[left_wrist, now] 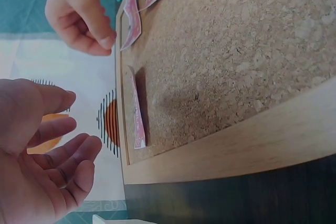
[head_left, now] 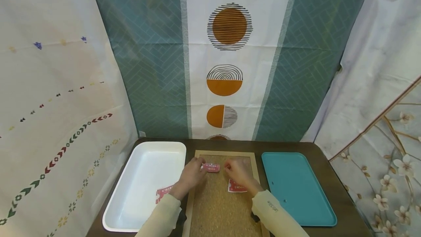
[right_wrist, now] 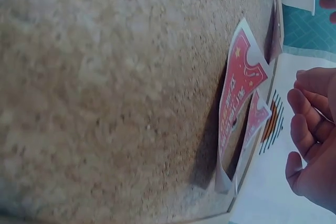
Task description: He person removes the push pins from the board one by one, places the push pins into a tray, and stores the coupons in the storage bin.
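Pink-and-red paper coupons lie on a wood-framed cork board (head_left: 227,211). In the head view my left hand (head_left: 192,174) is at the left end of one coupon (head_left: 211,167) near the far side. The left wrist view shows that hand's fingers loosely bent, apart from the coupon (left_wrist: 138,111). My right hand (head_left: 239,173) hovers beside it, fingers loosely curled with nothing visible in them. Below that hand, a coupon (head_left: 237,186) is partly covered by the wrist. The right wrist view shows a curled coupon (right_wrist: 236,87) with another coupon (right_wrist: 256,116) just behind it.
A white tray (head_left: 141,178) stands left of the board, with coupons (head_left: 161,192) in it, partly hidden by my left forearm. To the right is a teal tray (head_left: 299,189). Both rest on a dark table (head_left: 348,215), with patterned cloths hanging around.
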A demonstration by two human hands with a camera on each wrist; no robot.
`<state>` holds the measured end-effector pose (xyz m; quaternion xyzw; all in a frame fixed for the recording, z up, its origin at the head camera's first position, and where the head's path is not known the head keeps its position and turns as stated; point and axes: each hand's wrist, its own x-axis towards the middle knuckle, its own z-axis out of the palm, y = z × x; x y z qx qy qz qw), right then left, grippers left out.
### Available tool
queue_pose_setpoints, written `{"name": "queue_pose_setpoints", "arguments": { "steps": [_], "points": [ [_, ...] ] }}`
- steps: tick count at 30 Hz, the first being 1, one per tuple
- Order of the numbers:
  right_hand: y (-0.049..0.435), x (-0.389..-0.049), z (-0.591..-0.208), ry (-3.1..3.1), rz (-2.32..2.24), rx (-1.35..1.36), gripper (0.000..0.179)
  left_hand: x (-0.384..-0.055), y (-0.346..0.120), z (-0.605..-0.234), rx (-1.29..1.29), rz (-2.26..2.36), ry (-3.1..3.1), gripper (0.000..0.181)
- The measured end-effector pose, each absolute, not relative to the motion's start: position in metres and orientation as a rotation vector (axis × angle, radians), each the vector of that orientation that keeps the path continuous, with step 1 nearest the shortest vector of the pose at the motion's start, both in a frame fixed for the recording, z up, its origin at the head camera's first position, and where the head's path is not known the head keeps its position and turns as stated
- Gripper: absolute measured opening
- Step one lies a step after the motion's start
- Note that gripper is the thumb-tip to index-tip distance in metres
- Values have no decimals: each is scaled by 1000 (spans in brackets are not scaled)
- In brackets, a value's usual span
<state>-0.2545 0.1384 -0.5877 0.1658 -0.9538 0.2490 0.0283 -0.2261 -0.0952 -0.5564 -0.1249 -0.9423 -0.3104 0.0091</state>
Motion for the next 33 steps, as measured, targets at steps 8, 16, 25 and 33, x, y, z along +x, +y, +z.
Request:
{"name": "queue_pose_setpoints", "arguments": {
  "steps": [8,16,25,33],
  "points": [
    [128,-262,-592,-2936,806,554,6,-231,-90,-558,-393,-983,-2943,28],
    [121,-270,-601,-2891,735,552,6,-241,-83,-562,-434,-886,-2993,25],
    [107,-273,-607,-2907,634,505,9,-249,-79,-565,-423,-813,-3078,26],
    [98,-276,-607,-2897,640,504,11,-254,-77,-569,-370,-794,-3096,28]
  ]
}}
